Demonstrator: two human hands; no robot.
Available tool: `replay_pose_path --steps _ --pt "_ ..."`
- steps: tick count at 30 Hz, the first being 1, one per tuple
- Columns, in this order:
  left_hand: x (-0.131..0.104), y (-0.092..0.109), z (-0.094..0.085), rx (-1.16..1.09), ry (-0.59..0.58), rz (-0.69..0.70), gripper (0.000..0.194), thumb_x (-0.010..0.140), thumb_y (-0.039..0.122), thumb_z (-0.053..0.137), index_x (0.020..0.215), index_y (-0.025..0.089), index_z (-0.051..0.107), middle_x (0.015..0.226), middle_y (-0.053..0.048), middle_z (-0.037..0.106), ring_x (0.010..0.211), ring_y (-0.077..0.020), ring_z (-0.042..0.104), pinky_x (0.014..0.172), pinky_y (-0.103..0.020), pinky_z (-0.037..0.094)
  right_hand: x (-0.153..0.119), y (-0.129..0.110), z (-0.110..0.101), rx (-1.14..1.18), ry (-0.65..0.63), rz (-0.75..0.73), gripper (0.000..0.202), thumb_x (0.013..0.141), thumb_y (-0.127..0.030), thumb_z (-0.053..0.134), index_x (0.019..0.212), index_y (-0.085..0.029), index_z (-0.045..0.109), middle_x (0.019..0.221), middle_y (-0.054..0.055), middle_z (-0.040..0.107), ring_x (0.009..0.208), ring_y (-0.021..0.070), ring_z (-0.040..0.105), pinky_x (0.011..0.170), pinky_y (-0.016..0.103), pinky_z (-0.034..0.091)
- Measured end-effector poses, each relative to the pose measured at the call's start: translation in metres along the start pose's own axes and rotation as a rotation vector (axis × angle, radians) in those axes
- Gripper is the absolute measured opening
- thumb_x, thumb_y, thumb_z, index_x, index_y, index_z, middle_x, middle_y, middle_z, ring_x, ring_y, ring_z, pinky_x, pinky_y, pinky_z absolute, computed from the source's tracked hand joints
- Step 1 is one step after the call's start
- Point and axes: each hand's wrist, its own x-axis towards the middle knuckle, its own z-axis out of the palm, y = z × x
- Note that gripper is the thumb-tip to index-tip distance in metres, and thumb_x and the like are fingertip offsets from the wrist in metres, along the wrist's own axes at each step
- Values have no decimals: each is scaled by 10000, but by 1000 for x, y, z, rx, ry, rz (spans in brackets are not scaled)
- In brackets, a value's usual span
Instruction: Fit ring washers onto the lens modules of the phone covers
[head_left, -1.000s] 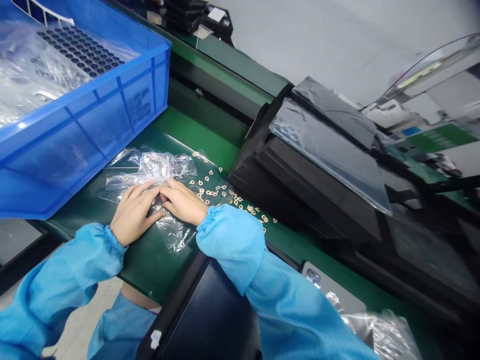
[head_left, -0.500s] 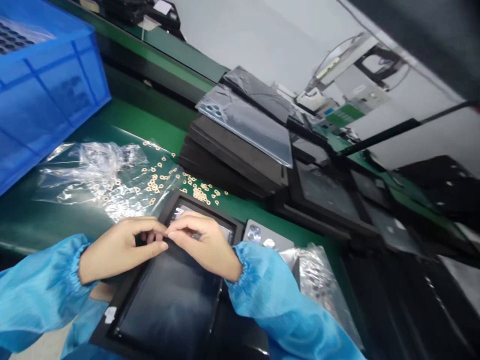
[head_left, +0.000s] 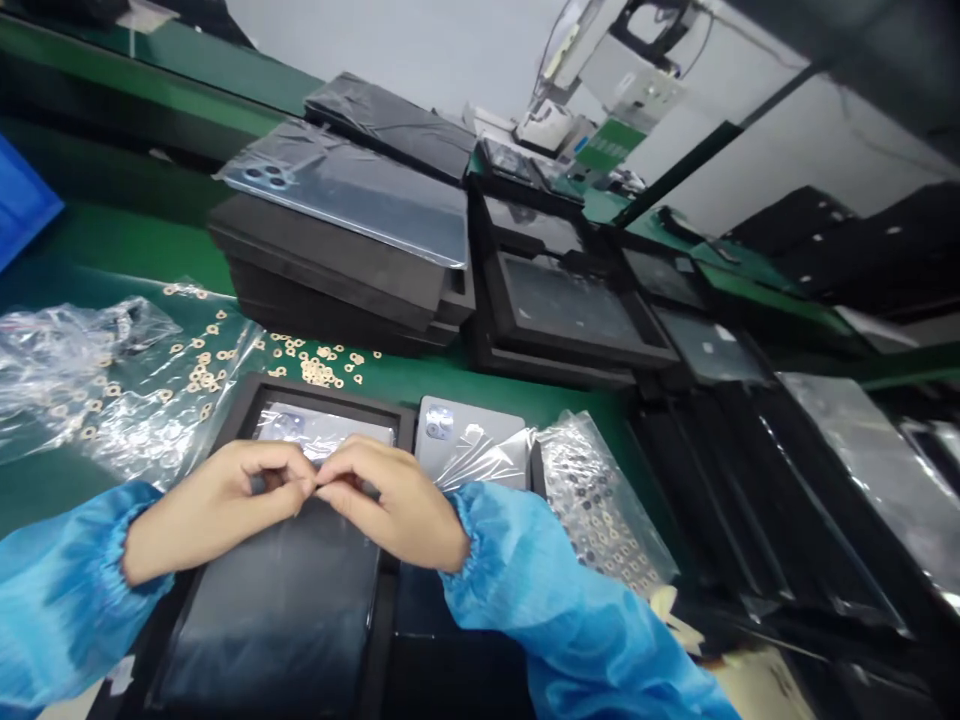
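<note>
My left hand (head_left: pixel 232 505) and my right hand (head_left: pixel 394 500) meet fingertip to fingertip above a dark, film-covered tablet back panel (head_left: pixel 277 610). Both are pinched closed; whatever sits between the fingertips is too small to make out. The panel lies in a black foam tray (head_left: pixel 251 395), its camera corner at the far left. Just beyond the tray, small cream-coloured rings with tabs (head_left: pixel 319 372) are scattered. Beside my right forearm lies a grey tablet back panel (head_left: pixel 480 430) with crinkled film over its lower part.
More rings lie on a clear plastic bag (head_left: pixel 142 420) at left. Behind stands a stack of black foam trays (head_left: pixel 322 270) topped by a blue-grey tablet panel (head_left: pixel 352 210). At right are a bag of small parts (head_left: pixel 600 510) and further trays (head_left: pixel 577 300). A blue crate (head_left: pixel 22 205) edges in.
The view has swung right, so the blue crate has mostly left it and more of the grey panel shows. Both hands stay pinched together over the dark panel.
</note>
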Motion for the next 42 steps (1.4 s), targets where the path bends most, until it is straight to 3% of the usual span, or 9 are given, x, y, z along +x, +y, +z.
replay_pose_path --steps 4,8,11,14,17,20,24,35,42 --pt "25 -2 -2 -40 -158 -22 233 847 339 517 690 222 643 629 36 618 597 -109 576 575 -189 465 -13 -1 -16 -364 46 -265 137 963 -158 500 894 -193 613 901 30 683 799 132 592 679 242 492" --pt "57 -19 -26 508 205 37 318 886 484 463 858 229 651 896 9 673 864 -173 633 779 -266 500 -20 19 -53 -424 210 -135 98 948 -184 531 874 -214 588 929 35 644 882 157 587 769 286 508" --pt "76 -35 -37 938 388 41 449 910 551 372 739 201 597 751 5 530 929 -220 599 827 -348 462 -30 49 -85 -277 284 141 99 922 -147 547 844 -208 543 946 45 574 918 159 577 782 303 512" --pt "86 -36 -21 1005 279 247 446 941 499 362 730 192 608 732 -5 535 871 -230 604 805 -396 450 -43 76 -98 -209 241 267 117 913 -112 519 840 -203 522 980 55 547 948 162 562 800 316 506" --pt "95 -25 16 956 74 568 321 967 380 414 1044 198 667 1021 -49 687 964 -267 626 818 -422 473 -50 90 -92 -211 193 299 123 930 -113 481 851 -202 512 1011 70 546 1000 174 552 858 346 500" --pt "106 -16 51 914 42 760 357 976 351 417 1238 197 604 1292 -112 628 1179 -308 579 916 -453 470 -51 91 -86 -261 162 303 126 944 -118 466 865 -201 518 1045 81 544 1025 180 542 907 366 488" --pt "117 -17 73 864 1 734 397 966 339 431 1312 190 554 1476 -165 463 1351 -332 452 1045 -502 407 -49 89 -84 -342 130 302 138 954 -127 456 863 -188 539 1082 93 545 1032 189 532 926 370 480" --pt "123 -26 75 837 -30 708 449 971 370 421 1404 257 448 1607 -97 228 1463 -275 280 1192 -437 184 -48 91 -78 -545 130 292 181 956 -139 462 872 -144 623 1094 117 600 959 214 548 777 337 525" --pt "124 -27 74 912 -57 730 422 978 373 400 1358 213 486 1587 -172 261 1443 -325 312 1150 -475 219 -60 91 -86 -468 223 273 297 969 -82 394 1231 -141 521 1145 118 597 1047 191 565 890 341 534"
